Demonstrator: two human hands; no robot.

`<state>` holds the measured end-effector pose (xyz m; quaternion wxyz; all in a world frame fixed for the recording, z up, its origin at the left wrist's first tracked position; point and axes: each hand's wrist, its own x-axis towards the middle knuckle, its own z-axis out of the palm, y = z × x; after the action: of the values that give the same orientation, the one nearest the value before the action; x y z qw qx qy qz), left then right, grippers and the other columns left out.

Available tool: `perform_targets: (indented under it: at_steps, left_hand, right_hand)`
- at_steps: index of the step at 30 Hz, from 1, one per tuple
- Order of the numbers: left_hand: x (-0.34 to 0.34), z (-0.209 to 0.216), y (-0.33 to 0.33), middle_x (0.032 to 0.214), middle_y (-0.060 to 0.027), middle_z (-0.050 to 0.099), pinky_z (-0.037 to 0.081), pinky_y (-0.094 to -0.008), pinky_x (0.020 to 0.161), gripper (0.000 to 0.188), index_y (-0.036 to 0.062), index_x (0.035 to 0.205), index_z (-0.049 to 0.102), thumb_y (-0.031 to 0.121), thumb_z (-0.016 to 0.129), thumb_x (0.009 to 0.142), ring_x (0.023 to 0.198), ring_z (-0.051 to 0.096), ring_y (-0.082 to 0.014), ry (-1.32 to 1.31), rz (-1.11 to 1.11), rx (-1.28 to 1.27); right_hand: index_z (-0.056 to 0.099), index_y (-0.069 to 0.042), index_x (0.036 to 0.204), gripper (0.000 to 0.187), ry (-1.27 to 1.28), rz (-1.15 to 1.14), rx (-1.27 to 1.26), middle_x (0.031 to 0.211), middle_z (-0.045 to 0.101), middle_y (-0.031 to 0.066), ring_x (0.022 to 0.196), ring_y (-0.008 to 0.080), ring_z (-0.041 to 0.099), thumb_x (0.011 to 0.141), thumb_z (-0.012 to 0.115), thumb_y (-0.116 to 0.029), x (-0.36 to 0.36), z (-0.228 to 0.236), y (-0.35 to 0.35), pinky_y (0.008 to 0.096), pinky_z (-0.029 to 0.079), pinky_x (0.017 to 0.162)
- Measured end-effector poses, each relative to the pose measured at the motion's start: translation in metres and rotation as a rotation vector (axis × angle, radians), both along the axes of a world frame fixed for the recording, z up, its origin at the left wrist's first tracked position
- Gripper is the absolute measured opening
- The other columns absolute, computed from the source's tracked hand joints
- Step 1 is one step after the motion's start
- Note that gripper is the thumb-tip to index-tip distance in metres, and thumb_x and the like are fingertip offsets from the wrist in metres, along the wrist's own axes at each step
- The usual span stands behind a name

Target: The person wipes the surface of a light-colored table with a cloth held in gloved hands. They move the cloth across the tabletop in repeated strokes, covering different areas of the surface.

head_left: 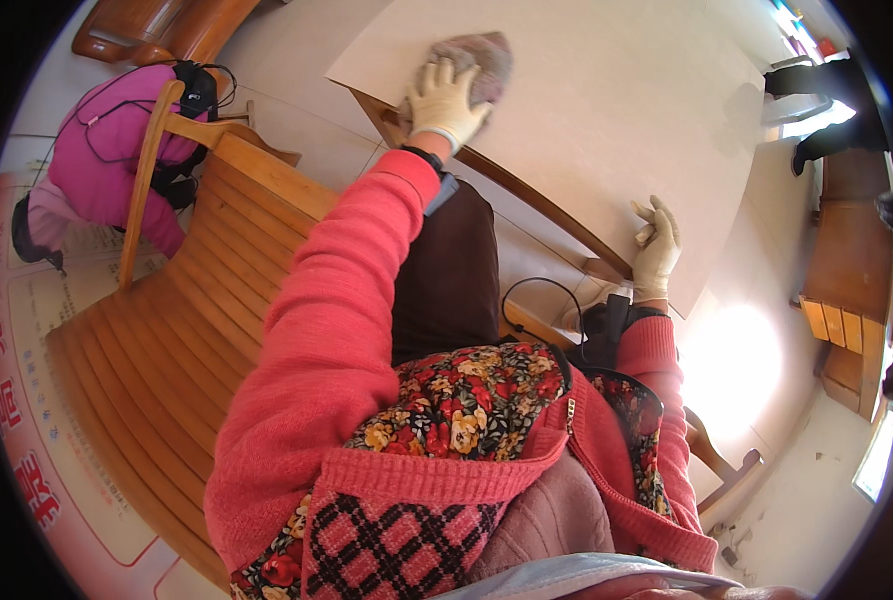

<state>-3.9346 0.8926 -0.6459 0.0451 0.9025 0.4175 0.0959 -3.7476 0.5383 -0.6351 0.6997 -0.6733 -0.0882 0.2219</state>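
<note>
A crumpled grey-pink cloth (493,62) lies on the pale tabletop (607,110), near its far left corner. My left hand (447,102), in a cream glove, presses down on this cloth with its fingers spread over it. At the table's near right edge is my right hand (657,246), in the same kind of glove. Its fingers are apart and loosely bent, and nothing shows between them. Both forearms wear red knitted sleeves, with dark bands at the wrists.
A slatted wooden bench (197,290) stands on my left. Beyond it a person in a bright pink top (117,140) bends low. Another person's dark-clothed legs (827,135) are at the far right, near a wooden cabinet (847,270). A black cable (547,281) loops below the table edge.
</note>
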Motion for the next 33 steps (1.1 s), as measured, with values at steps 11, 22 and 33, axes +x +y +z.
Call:
perform_targets:
  at_steps: [11, 22, 33]
  left_hand:
    - [0.047, 0.022, -0.143, 0.169, -0.0153, 0.034, 0.024, -0.0688, 0.121, 0.074, 0.0313, 0.154, 0.051, 0.055, 0.076, 0.089, 0.158, 0.028, -0.0372, -0.004, -0.476, -0.155]
    - [0.014, 0.013, -0.037, 0.171, -0.0114, 0.034, 0.027, -0.0648, 0.122, 0.075, 0.0377, 0.157, 0.047, 0.059, 0.073, 0.091, 0.158, 0.028, -0.0377, -0.004, -0.229, -0.062]
    - [-0.018, 0.009, 0.061, 0.171, -0.012, 0.033, 0.026, -0.0662, 0.12, 0.078, 0.0363, 0.158, 0.046, 0.063, 0.071, 0.09, 0.157, 0.027, -0.0384, -0.001, 0.143, -0.074]
  right_hand:
    - [0.067, 0.007, 0.131, 0.037, 0.007, 0.005, 0.014, 0.108, 0.081, 0.0149, 0.062, 0.0042, 0.054, 0.107, 0.052, -0.017, 0.002, -0.006, -0.005, 0.0191, 0.043, 0.061]
    - [0.062, 0.009, 0.136, 0.04, 0.052, 0.041, 0.047, 0.114, 0.078, 0.0181, 0.069, 0.0087, 0.058, 0.108, 0.05, -0.016, 0.003, -0.007, -0.008, 0.0233, 0.047, 0.068]
    - [0.061, 0.009, 0.138, 0.04, 0.026, 0.048, 0.002, 0.116, 0.077, 0.019, 0.075, 0.0101, 0.065, 0.109, 0.049, -0.017, 0.003, -0.008, -0.005, 0.0238, 0.051, 0.072]
